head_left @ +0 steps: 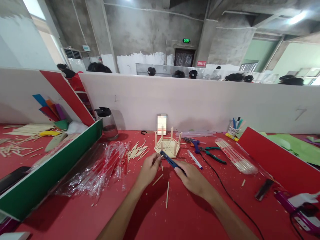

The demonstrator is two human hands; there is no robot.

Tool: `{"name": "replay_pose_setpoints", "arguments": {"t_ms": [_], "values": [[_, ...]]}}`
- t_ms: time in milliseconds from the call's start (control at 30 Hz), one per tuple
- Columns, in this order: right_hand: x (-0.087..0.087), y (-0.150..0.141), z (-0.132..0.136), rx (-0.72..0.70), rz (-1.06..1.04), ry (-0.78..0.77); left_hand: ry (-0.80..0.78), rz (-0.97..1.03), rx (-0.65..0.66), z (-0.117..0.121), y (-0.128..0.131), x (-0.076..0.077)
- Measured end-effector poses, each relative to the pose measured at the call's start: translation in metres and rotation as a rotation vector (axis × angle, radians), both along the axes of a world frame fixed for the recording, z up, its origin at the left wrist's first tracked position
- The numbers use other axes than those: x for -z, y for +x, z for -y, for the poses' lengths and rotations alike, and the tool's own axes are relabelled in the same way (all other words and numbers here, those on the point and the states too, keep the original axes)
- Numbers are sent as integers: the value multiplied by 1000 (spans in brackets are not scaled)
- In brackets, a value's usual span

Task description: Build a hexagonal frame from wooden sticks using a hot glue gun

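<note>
My right hand [188, 175] is closed around a dark blue utility knife [171, 161], which points up and to the left. The fingers of my left hand [150, 166] pinch a short wooden stick [162, 155] at the knife's tip. Just beyond both hands stands a hexagonal wooden stick frame [169, 152], with several upright posts around its rim. Loose sticks lie on the red table between my forearms, one long stick [167, 195] among them. A white marker pen [195, 159] lies to the right of the frame.
To the right lie a glue gun [195, 144] with a black cord, green-handled pliers [215, 155] and bagged sticks [236, 156]. Plastic wrappers [100, 166], cut sticks [137, 150] and a glass jug [107, 125] are at left. A phone [162, 124] leans against the white partition [200, 103].
</note>
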State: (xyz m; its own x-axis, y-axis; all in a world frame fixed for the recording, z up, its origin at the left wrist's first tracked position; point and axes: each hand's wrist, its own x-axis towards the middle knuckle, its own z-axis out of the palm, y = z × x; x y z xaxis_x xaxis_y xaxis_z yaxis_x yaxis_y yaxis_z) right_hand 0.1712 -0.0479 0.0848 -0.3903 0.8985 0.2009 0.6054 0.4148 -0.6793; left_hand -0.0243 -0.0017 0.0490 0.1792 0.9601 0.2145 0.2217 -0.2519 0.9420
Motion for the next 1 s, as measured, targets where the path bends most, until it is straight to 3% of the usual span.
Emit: {"name": "replay_pose_setpoints", "arguments": {"t_ms": [267, 533, 800, 1000], "values": [[6, -13, -1, 39, 41, -2, 36, -56, -14, -1, -9, -8], [10, -45, -19, 46, 178, -35, 65, -208, -45, -20, -42, -7], [15, -89, -56, -41, 382, -106, -33, -434, -201, -39, -78, 8], [15, -108, -66, -87, 436, -147, -126, -533, -279, -44, -92, 21]]}}
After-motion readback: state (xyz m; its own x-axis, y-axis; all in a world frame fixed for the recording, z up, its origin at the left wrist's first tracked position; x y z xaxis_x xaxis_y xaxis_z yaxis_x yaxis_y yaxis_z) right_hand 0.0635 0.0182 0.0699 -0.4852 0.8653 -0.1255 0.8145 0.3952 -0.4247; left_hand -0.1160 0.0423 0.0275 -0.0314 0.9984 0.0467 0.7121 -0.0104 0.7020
